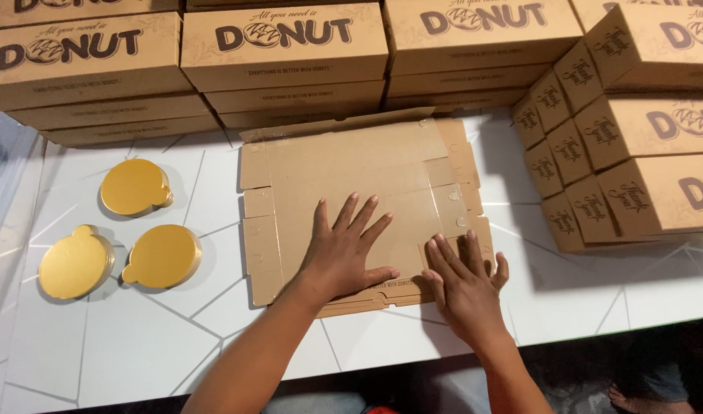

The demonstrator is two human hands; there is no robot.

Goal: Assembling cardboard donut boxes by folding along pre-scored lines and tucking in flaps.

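Note:
A flat, unfolded brown cardboard box blank lies on the white table in front of me. My left hand rests palm down on its near middle, fingers spread. My right hand presses flat on the blank's near right corner, fingers on a side flap. Neither hand grips anything.
Stacks of assembled brown cardboard boxes line the back, and another stack stands at the right. Three round gold cake boards lie at the left. A clear plastic bag sits at the far left edge. The table's front edge runs near me.

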